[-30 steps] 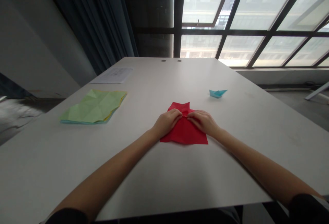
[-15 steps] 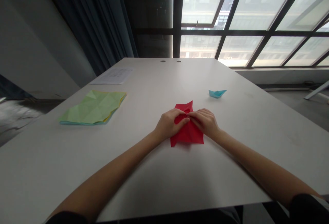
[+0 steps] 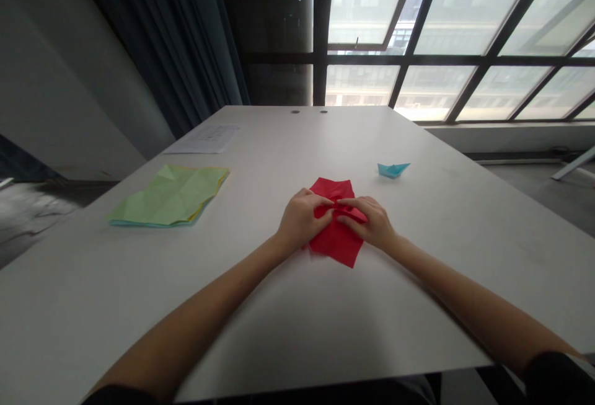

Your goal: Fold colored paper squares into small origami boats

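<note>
Red paper: one piece (image 3: 335,242), creased and partly folded, on the counter (image 3: 279,318) in front of the person, between both hands.
Long axis: running away from the person, a near corner pointing back toward them and slightly right (the sides are partly covered by fingers).
Left hand: one (image 3: 300,220), thumb and forefinger pinching the paper's middle from the left.
Right hand: one (image 3: 375,222), pinching the middle from the right, its fingertips just beside the left's.
Blue folded boat: one (image 3: 393,170), beyond the right hand, well apart from it.
Coloured stack: one (image 3: 171,195), green on top, yellow and blue edges showing, at left.
Round fittings: two (image 3: 295,111), at the far end.
</note>
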Demonstrator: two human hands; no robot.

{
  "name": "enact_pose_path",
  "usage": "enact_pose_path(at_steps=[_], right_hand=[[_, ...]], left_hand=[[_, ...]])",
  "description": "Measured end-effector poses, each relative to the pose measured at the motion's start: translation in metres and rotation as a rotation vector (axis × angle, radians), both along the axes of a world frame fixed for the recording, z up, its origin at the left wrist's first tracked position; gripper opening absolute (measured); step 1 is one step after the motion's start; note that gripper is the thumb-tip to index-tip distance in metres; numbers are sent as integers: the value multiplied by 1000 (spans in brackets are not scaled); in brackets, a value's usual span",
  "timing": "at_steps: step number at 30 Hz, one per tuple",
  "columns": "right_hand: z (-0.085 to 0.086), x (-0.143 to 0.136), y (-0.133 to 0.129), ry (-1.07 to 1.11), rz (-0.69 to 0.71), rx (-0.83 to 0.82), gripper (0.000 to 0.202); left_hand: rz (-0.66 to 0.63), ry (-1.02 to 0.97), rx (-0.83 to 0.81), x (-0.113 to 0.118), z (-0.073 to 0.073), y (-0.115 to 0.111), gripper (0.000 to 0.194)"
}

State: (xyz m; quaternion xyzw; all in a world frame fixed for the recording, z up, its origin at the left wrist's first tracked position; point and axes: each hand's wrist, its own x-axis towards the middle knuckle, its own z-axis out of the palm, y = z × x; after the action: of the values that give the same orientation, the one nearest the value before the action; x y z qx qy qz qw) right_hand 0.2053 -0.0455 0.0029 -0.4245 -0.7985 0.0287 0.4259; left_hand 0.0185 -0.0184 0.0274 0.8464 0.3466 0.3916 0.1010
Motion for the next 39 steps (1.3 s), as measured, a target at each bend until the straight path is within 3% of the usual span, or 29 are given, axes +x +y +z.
enact_pose_path(at_steps=[6,11,16,24,33,39], right_hand=[[-1,6,13,398,-101,-152,22],[-13,16,26,339,-177,-304,31],[-16,21,28,473,-29,-649,32],[-16,28,30,802,118,-915,34],[-10,26,30,1118,148,-1088,23],[-8,27,29,1136,219,-1112,23]], left_hand=[[-150,201,121,-3,-3,6,17],[-242,350,289,-4,-9,8,23],[-265,466,470,-8,-10,11,25],[-283,592,618,-8,-7,7,27],[-218,487,680,-13,-4,7,23],[-188,457,728,-14,-1,6,21]])
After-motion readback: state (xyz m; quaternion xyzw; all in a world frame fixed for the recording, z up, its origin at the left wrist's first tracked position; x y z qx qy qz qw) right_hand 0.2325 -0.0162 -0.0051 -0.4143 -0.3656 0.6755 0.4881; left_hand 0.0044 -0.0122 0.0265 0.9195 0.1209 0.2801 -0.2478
